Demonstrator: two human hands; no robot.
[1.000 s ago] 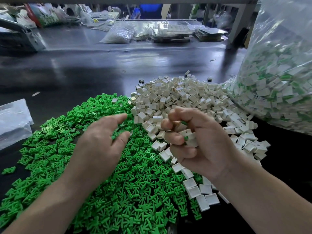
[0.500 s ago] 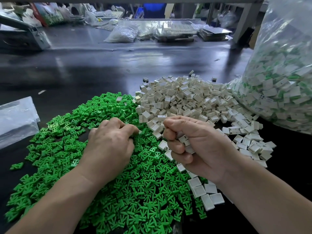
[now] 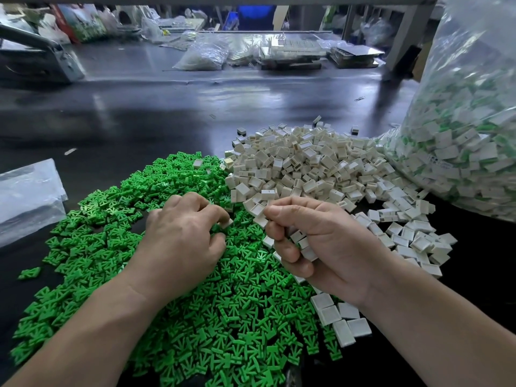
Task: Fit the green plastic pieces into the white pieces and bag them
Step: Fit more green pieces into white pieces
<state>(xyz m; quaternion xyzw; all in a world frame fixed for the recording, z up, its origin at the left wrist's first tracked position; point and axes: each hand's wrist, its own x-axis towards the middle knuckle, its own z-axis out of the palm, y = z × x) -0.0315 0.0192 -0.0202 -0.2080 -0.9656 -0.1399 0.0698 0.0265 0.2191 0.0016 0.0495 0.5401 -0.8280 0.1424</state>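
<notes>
Pairing green with white over the dark counter (image 3: 167,107).
Left hand (image 3: 181,241) hangs over the green pieces (image 3: 111,247), nearer them than the right; its curled fingers (image 3: 220,216) appear to pinch one white piece (image 3: 227,223), with green ones lying at all angles directly below. Right hand (image 3: 326,247), just beside, clenches a handful of white pieces (image 3: 303,244). The filled bag (image 3: 460,141) stands far right; its faint print is unreadable.

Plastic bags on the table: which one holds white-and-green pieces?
The big clear bag at the right edge, bulging beside the white pile; the flat bag at the left looks empty.
</notes>
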